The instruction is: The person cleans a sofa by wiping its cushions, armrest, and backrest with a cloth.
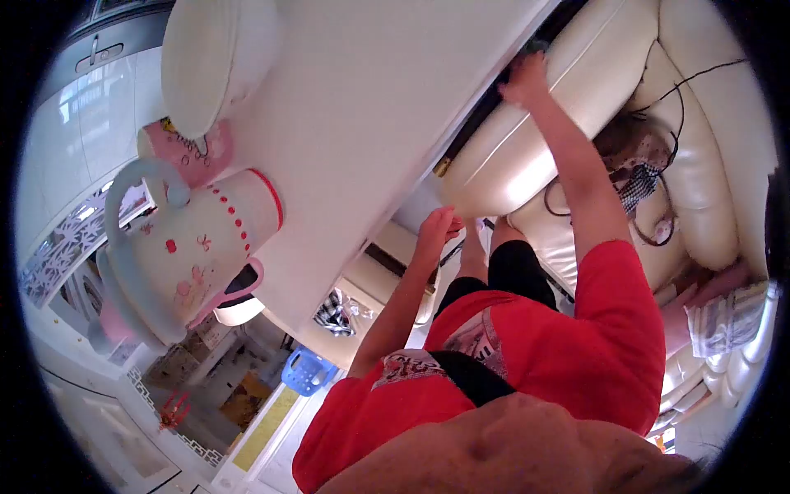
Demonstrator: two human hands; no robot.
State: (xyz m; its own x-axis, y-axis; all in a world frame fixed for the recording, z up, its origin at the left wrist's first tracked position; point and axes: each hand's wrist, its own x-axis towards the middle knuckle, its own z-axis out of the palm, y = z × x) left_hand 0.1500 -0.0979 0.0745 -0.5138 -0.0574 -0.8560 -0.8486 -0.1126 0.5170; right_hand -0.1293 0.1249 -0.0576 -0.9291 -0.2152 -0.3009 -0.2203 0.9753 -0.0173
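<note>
My right hand (527,80) reaches into the dark gap between a cream leather sofa armrest (527,156) and the edge of a white surface (362,90). Its fingertips close around something dark in that gap, too blurred to make out. My left hand (440,225) hovers near the front end of the armrest, below the white edge. Its fingers are curled together, and I see nothing in them.
On the white surface stand a large pitcher (218,235) with red dots and a pink container (193,152). A brown bag with a checkered bow (640,185) and a black cable (681,115) lie on the sofa. A blue basket (308,372) is at the lower left.
</note>
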